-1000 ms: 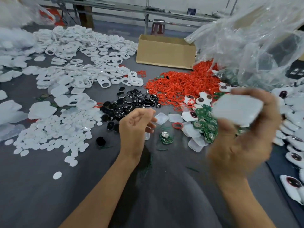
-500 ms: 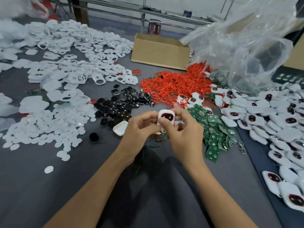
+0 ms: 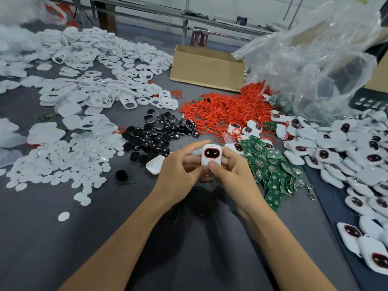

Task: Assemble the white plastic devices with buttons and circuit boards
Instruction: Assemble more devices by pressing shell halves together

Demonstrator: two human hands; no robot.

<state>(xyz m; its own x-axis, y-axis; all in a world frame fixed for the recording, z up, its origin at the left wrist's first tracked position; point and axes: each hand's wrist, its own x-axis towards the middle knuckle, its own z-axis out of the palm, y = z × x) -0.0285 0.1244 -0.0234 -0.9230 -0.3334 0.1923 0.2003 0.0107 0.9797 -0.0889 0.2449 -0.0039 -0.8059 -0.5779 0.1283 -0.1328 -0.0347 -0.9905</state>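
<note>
**Clerk:** Item one, the device (image 3: 211, 157). Location?

**Checker:** Held just above the grey table (image 3: 63, 248), centre, near the heap of black buttons (image 3: 155, 139). White case, upright, front facing the wearer. Dark window (image 3: 212, 153) edged in red.

**Clerk:** Grip?

**Checker:** Left hand (image 3: 178, 171): fingers curled round the case's left side. Right hand (image 3: 233, 173): fingers behind, thumb (image 3: 212, 165) pressed on the lower front. Both grips narrow, both holding the one device.

**Clerk:** Step in hand, by your reckoning?

**Checker:** Probably pressing the halves closed, or checking the fit. The hands cover the seam, so I cannot tell whether it is shut.

**Clerk:** Risks, listed.

**Checker:**
- One: pressure from the thumb at the bottom alone could leave the top edge unlatched, or tilt the board inside.
- Two: the red edging could get pinched or ride out of place if the halves meet askew.
- Three: a slip would drop the device among loose parts. Green circuit boards (image 3: 273, 164) lie just beside the right hand, and an open white shell (image 3: 155, 164) lies just beside the left.
- Four: a half-closed unit could pass unnoticed into the finished devices (image 3: 346, 148) heaped at the right.

**Clerk:** Handling note?

**Checker:** Light plastic, likely with thin clips. A hard squeeze may crack them, so even pressure round the rim is advised.
</note>
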